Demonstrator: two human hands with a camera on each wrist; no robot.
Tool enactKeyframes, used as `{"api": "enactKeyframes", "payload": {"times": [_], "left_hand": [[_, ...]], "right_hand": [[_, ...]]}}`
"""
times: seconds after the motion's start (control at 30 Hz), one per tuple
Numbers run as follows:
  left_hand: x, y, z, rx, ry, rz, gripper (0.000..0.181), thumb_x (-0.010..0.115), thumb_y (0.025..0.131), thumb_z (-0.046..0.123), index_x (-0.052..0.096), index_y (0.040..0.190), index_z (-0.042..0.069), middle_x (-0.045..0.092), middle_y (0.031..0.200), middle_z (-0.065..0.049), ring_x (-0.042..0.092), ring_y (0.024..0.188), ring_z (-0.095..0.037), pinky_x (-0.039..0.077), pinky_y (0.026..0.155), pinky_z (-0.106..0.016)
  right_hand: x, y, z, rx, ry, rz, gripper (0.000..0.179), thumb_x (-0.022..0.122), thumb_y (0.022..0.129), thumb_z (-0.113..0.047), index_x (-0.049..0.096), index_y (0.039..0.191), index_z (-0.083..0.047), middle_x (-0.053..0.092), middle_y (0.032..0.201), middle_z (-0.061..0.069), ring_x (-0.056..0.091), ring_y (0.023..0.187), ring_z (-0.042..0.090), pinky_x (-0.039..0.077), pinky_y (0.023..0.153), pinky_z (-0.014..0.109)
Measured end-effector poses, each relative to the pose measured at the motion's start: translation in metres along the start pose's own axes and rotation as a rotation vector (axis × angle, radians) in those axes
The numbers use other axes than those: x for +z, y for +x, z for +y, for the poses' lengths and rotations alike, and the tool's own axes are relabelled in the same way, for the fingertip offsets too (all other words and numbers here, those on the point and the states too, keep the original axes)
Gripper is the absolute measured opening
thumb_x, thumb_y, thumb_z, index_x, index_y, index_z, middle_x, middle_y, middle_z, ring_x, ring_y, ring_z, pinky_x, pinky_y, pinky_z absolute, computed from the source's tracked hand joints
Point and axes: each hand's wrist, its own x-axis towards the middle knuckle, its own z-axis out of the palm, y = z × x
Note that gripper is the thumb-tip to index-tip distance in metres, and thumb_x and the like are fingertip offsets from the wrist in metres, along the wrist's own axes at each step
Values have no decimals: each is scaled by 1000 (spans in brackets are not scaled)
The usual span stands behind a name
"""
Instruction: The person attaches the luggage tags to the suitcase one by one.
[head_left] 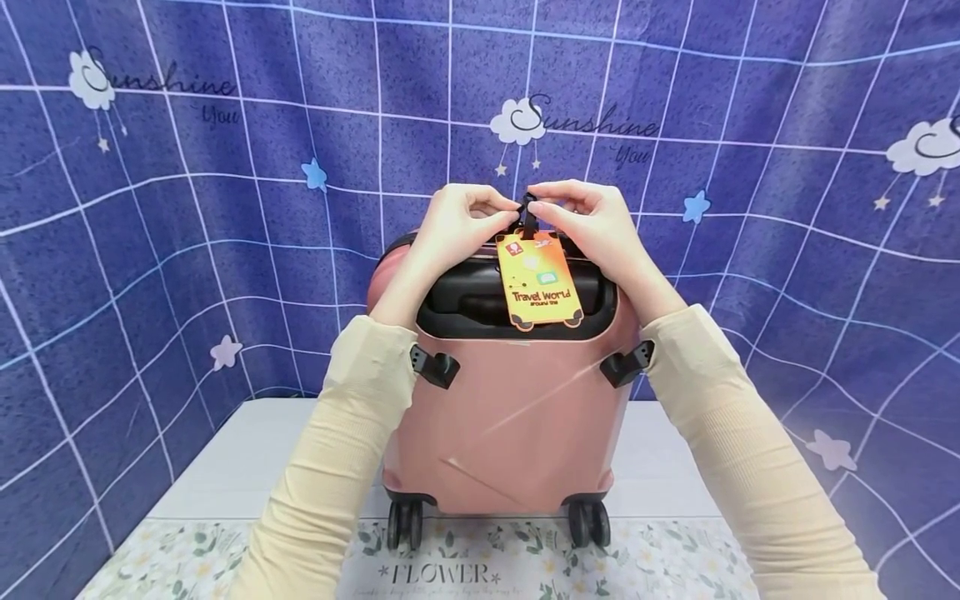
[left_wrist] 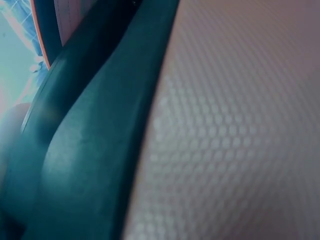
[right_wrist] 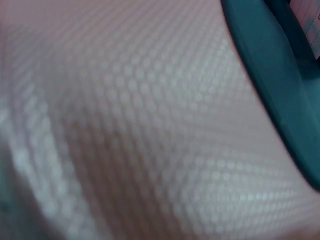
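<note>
A pink suitcase [head_left: 517, 417] stands upright on its wheels in the head view. A yellow-orange luggage tag [head_left: 536, 279], printed "Travel World", hangs from a black strap [head_left: 530, 223] over the recessed black side handle [head_left: 472, 304]. My left hand [head_left: 459, 223] pinches the strap from the left between thumb and fingers. From the right, my right hand [head_left: 588, 218] pinches it near its top loop. Both wrist views are filled by the suitcase's textured shell [left_wrist: 225, 125] [right_wrist: 150, 100] and the dark handle surround [left_wrist: 95, 140] [right_wrist: 272, 90]; the fingers are hidden there.
Black double wheels [head_left: 405, 525] rest on a floral cloth [head_left: 187, 554] printed "FLOWER". White tabletop [head_left: 240, 450] shows behind it. A blue gridded curtain [head_left: 262, 208] hangs close behind and along both sides. Small black cameras [head_left: 435, 367] sit at both wrists.
</note>
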Motion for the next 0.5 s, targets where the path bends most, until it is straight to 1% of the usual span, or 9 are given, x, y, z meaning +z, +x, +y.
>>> {"api": "enactKeyframes", "payload": {"times": [0.07,0.17,0.27,0.4,0.5], "left_hand": [[0,0,0,-14,3,-20,20,67,87,20,73,103,9,73,96,-7,69,83,-12,53,77,-22],[-1,0,0,-23,12,-32,20,66,88,21,72,104,9,72,98,-6,69,86,-12,53,79,-22],[-1,0,0,-21,15,-32,20,66,88,20,72,103,8,72,98,-7,69,88,-13,53,80,-22],[-1,0,0,-12,15,-20,19,66,88,18,71,102,6,72,99,-9,69,89,-15,53,82,-23],[-2,-1,0,-8,17,-9,19,67,88,19,71,101,6,72,98,-9,69,90,-15,53,82,-24]], "right_hand": [[0,0,0,8,-13,8,32,70,85,-27,69,114,-14,68,83,-6,56,70,13,50,71,20],[0,1,1,12,-30,5,31,70,85,-27,70,114,-14,66,76,-8,54,67,12,46,63,18],[2,2,0,15,-57,-10,31,70,85,-26,70,113,-13,66,76,-10,57,67,10,45,59,17],[3,2,-1,25,-89,-25,30,70,84,-26,70,112,-12,68,78,-8,62,71,7,46,59,16],[3,2,-1,11,-96,-23,31,70,85,-26,70,113,-13,68,80,-5,60,69,7,44,59,17]]}}
